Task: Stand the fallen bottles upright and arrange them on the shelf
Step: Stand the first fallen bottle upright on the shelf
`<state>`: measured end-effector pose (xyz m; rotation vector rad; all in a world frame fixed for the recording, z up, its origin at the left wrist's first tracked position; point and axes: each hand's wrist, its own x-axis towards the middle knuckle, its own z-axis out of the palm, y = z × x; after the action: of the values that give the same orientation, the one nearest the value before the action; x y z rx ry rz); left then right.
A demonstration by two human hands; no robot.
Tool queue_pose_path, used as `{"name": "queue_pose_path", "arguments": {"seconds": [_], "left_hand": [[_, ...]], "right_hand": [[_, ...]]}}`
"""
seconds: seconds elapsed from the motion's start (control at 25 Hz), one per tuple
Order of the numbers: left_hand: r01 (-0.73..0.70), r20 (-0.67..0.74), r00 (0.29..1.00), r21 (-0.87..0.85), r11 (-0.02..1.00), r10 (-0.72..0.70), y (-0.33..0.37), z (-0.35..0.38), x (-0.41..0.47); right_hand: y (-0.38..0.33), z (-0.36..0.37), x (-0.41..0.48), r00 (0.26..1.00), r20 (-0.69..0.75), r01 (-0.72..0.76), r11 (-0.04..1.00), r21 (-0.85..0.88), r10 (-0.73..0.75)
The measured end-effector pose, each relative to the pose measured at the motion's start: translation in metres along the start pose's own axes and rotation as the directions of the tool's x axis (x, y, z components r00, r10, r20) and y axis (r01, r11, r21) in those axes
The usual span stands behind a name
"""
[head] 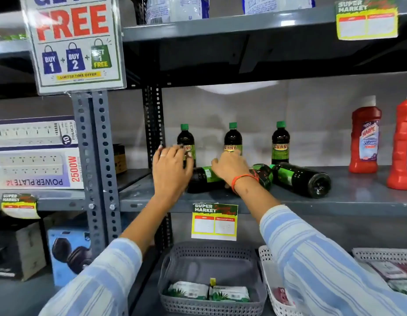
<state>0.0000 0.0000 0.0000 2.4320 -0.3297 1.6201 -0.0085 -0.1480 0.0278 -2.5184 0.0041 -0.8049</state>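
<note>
- Grey metal shelf (348,197), middle tier. Three dark bottles with green caps stand upright along the back: left one (186,142), middle one (232,139), right one (280,142).
- At least three more lie on their sides near the front edge: the nearest fallen bottle (206,179) under the hands, a second (263,175) partly hidden behind the right wrist, a third (300,179) with its base turned toward the camera.
- Left hand (171,169) is over the cap-end region of the nearest fallen bottle, fingers (175,151) spread and loosely curved, just in front of the left upright bottle. Cannot tell whether it grips anything.
- Right hand (229,166) rests on top of the same fallen bottle, fingers curled down over it; the grip looks partial, not confirmed closed.
- Likely step: lifting this bottle to stand it up.
- Risk: the left hand's knuckles sit close to the left upright bottle; swinging the fallen one up could knock it over.
- Risk: round bottles lying near the shelf lip could roll off into the grey basket (175,258) below if nudged.
- Risk: the second fallen bottle touches or nearly touches the third; a bump from the forearm could set both rolling.
</note>
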Motion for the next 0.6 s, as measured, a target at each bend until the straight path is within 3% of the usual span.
{"name": "queue_pose_path", "arguments": {"seconds": [0.12, 0.24, 0.4, 0.6], "left_hand": [[0.056, 0.057, 0.997, 0.027, 0.998, -0.058, -0.035, 0.009, -0.032], [0.082, 0.157, 0.984, 0.04, 0.996, -0.088, -0.066, 0.014, -0.06], [-0.004, 0.143, 0.99, 0.092, 0.996, -0.009, -0.079, 0.017, -0.074], [0.022, 0.082, 0.996, 0.073, 0.997, -0.028, -0.078, 0.021, -0.076]], "right_hand": [[-0.005, 0.023, 0.011, 0.985, 0.148, -0.076, 0.993, -0.086, 0.088], [-0.011, 0.032, 0.024, 0.943, 0.267, -0.194, 0.98, -0.043, 0.198], [-0.016, 0.037, 0.035, 0.899, 0.338, -0.286, 0.958, -0.026, 0.278], [-0.021, 0.05, 0.053, 0.894, 0.367, -0.299, 0.952, 0.062, 0.257]]}}
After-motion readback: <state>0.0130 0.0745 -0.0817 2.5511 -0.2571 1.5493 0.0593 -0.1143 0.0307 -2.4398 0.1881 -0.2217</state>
